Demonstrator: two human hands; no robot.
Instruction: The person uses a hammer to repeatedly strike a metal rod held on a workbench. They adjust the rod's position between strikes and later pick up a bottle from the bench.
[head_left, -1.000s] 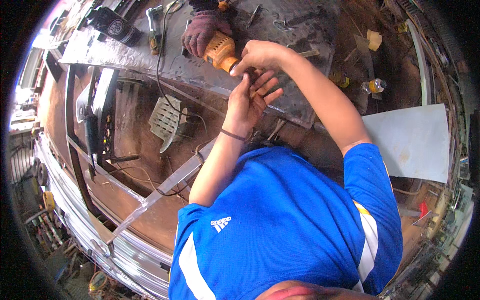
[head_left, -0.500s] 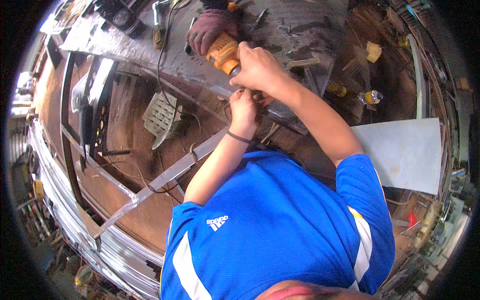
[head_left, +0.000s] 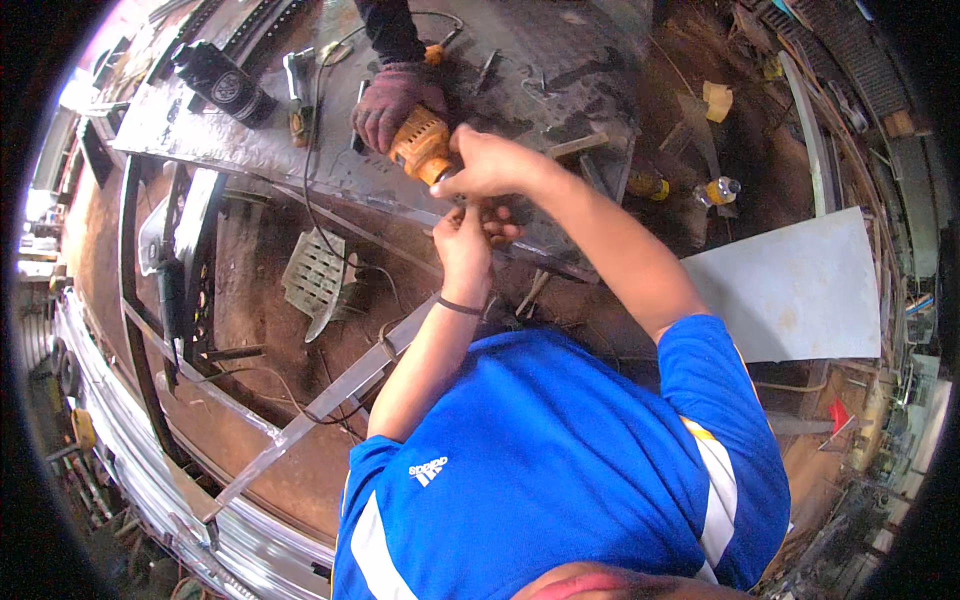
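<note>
An orange power tool (head_left: 421, 142) with a vented body points down toward me at the table's near edge. My right hand (head_left: 490, 165) grips its front end, fingers on one side and thumb by the metal nose. Just below, my left hand (head_left: 463, 247) is closed in a pinch at the tool's tip; whatever its fingers hold is too small and hidden to name. Another person's gloved hand (head_left: 398, 103) in a dark sleeve holds the tool's rear body.
The metal-topped table (head_left: 310, 165) bears a black bottle (head_left: 222, 84), a cord and loose metal bits. A perforated plastic piece (head_left: 316, 275) lies on the floor below, beside metal frame bars (head_left: 300, 425). At right are a pale sheet (head_left: 790, 285) and a plastic bottle (head_left: 717, 191).
The view has shifted, so the table shows more at the top. Both hands stay at the tool's front; several fingers now show beside my left hand. The gloved hand keeps its hold.
</note>
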